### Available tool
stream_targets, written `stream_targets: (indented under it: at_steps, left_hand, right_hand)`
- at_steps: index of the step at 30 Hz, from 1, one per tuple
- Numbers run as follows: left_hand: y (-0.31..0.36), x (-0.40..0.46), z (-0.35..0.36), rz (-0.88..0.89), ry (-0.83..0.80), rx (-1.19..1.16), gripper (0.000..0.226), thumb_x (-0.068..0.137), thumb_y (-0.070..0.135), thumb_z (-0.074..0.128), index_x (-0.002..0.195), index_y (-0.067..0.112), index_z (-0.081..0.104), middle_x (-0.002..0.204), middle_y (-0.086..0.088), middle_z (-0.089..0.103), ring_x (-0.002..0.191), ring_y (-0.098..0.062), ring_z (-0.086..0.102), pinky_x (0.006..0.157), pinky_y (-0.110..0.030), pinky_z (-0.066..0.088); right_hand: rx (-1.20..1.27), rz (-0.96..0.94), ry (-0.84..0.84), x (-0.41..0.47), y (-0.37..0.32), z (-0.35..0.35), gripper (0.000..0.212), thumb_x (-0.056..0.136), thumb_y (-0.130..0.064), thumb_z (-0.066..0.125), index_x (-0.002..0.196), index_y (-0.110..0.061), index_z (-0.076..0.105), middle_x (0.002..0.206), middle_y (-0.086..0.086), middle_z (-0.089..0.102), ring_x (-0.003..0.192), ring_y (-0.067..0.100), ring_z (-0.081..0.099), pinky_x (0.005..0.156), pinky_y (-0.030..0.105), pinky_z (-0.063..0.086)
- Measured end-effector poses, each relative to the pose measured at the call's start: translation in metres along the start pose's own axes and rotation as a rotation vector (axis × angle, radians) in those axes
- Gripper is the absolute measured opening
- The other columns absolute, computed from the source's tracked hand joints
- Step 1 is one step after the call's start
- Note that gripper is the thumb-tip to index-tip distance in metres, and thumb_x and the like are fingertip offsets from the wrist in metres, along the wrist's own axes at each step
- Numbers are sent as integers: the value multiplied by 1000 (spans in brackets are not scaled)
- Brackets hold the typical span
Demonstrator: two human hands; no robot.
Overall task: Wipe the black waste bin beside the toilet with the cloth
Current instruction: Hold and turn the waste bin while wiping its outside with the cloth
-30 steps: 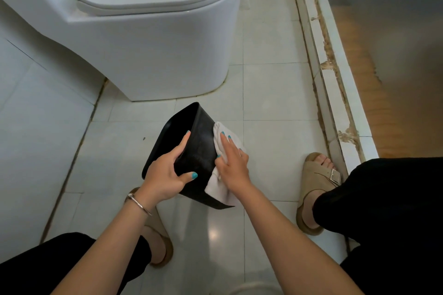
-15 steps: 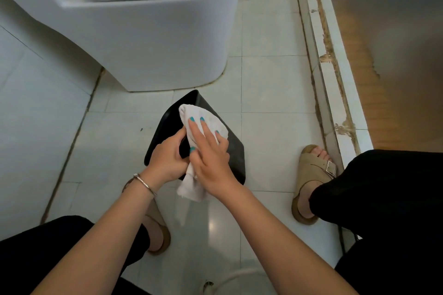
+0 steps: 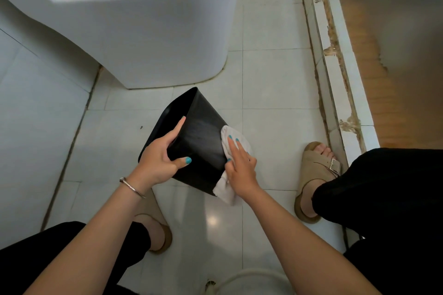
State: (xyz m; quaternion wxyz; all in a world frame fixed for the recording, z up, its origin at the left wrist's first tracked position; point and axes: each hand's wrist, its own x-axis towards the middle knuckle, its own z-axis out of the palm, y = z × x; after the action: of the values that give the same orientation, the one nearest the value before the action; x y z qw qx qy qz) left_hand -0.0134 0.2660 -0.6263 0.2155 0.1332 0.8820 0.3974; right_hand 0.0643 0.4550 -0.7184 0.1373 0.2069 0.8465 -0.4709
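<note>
At the far left a pale tiled wall (image 3: pixel 36 127) meets the tiled floor (image 3: pixel 275 93), and the white toilet (image 3: pixel 148 31) stands at the upper left with its lid down. The left forearm reaches up from the lower left, a thin metal bangle (image 3: pixel 132 188) round the wrist, and the left hand (image 3: pixel 160 159) grips the black waste bin (image 3: pixel 199 141) at its open rim: the fingers curl inside the mouth while the thumb lies across the outer wall. The bin is held off the floor and tipped on its side, its mouth turned to the left and its base toward the lower right, just in front of the toilet's foot. To the right of it, the right hand (image 3: pixel 241 167) lies with fingers nearly straight on a white cloth (image 3: pixel 230 189), pressing it flat against the bin's right outer wall near the base; the cloth's loose end hangs below the palm. Below the bin a tan sandal (image 3: pixel 155 223) shows on the left foot, and another tan sandal (image 3: pixel 316 175) at the right sits beside a raised, stained threshold (image 3: pixel 335 67).
</note>
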Motion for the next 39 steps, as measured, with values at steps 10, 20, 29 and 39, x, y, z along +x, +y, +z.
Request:
stream_targets:
  at_steps: [10,20,29,39]
  left_hand:
    - [-3,5,-1,-33,68,6,96,76,9,76,146,47,22,124,10,57,109,-15,56,100,-45,45]
    - [-5,14,7,-12,117,-117,85,76,6,76,146,26,33,134,8,54,126,-11,48,103,-28,40]
    - [-9,11,13,-17,147,-78,98,76,12,78,147,41,18,137,22,44,124,0,43,95,-8,34]
    - [-10,5,15,-33,123,-82,100,77,11,76,135,64,14,125,20,55,109,-2,58,92,-25,48]
  right_hand:
    - [-45,-144,-70,-21,-61,3,66,98,-16,33,151,-45,5,160,-18,-6,144,28,-2,110,56,17]
    - [401,-340,-93,-28,-101,-28,68,94,-10,36,154,-33,13,150,-6,28,130,1,20,108,10,16]
    - [1205,119,-209,6,-79,-73,32,96,-32,53,127,-28,58,98,-6,68,88,12,67,78,27,53]
    - [363,67,73,19,-29,-58,59,96,-14,32,149,-39,26,124,-2,30,94,6,49,85,20,35]
